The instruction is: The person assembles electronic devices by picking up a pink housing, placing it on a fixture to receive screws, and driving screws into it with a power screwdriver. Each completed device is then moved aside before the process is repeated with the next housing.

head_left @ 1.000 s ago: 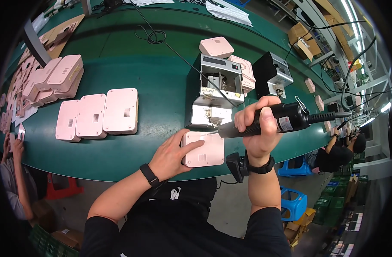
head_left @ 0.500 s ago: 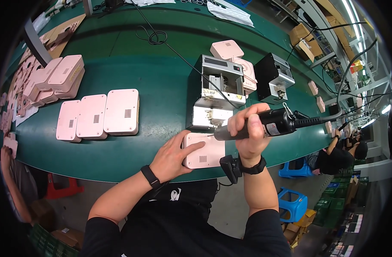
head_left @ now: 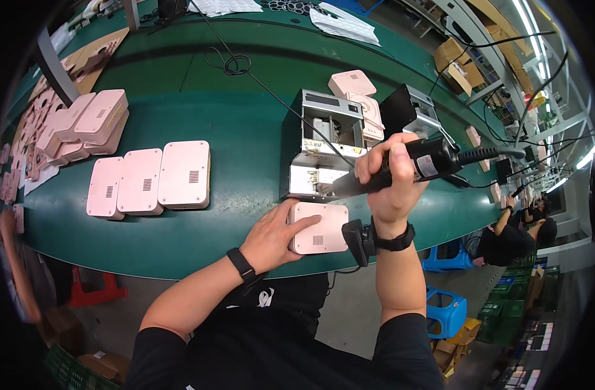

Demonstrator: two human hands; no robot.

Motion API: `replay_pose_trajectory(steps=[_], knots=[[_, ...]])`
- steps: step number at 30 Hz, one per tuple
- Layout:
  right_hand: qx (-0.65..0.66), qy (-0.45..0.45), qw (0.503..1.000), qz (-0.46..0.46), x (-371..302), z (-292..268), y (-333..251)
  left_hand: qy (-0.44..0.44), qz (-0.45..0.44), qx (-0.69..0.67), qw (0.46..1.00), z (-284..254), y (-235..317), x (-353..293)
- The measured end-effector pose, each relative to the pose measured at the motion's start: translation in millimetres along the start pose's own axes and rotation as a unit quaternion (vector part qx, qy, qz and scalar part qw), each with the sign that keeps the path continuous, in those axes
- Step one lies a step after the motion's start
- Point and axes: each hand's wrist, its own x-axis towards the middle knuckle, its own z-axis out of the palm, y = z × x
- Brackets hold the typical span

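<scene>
My left hand (head_left: 270, 237) is wrapped round the left side of a pink plastic box (head_left: 333, 229), its thumb lying on top. The box lies flat at the table's near edge, with a vent grille and corner holes facing up. My right hand (head_left: 396, 185) grips a black corded electric screwdriver (head_left: 434, 159), held nearly level with its front end to the left. That end is over the front of a black and silver screw feeder (head_left: 333, 160), just beyond the box. The exact spot of the bit is hard to make out.
Three pink boxes (head_left: 183, 172) stand in a row at left, beside a stack of more (head_left: 102, 117). Behind the feeder are further pink parts (head_left: 352, 83) and a second feeder (head_left: 422, 110). A thin black cable (head_left: 265, 81) crosses the green table (head_left: 245, 130). Co-workers sit at both sides.
My right hand has lifted the screwdriver off the box's far edge and moved it away from me, over the feeder. My left hand and the box have shifted slightly right in the picture.
</scene>
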Motion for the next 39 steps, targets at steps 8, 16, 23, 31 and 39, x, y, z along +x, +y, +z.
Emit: replay_pose_trajectory(steps=[8,16,23,31,39], knots=[[0.090,-0.077,0.993,0.017,-23.1,16.9,-9.0,0.008,0.014,-0.007,1.000,0.5,-3.2,1.1],[0.069,-0.093,0.992,0.044,-32.5,25.7,14.8,0.018,0.021,-0.018,0.999,4.2,-5.0,1.8],[0.076,-0.093,0.992,0.044,-35.1,21.9,19.3,0.019,0.022,-0.010,1.000,5.0,-5.0,-0.1],[0.064,-0.059,0.996,-0.005,-17.7,2.1,-5.5,0.016,-0.003,0.013,1.000,-1.9,-2.2,-9.7],[-0.006,-0.012,1.000,0.018,-2.1,-4.3,1.3,0.006,-0.021,0.006,1.000,-7.8,-3.7,-8.0]])
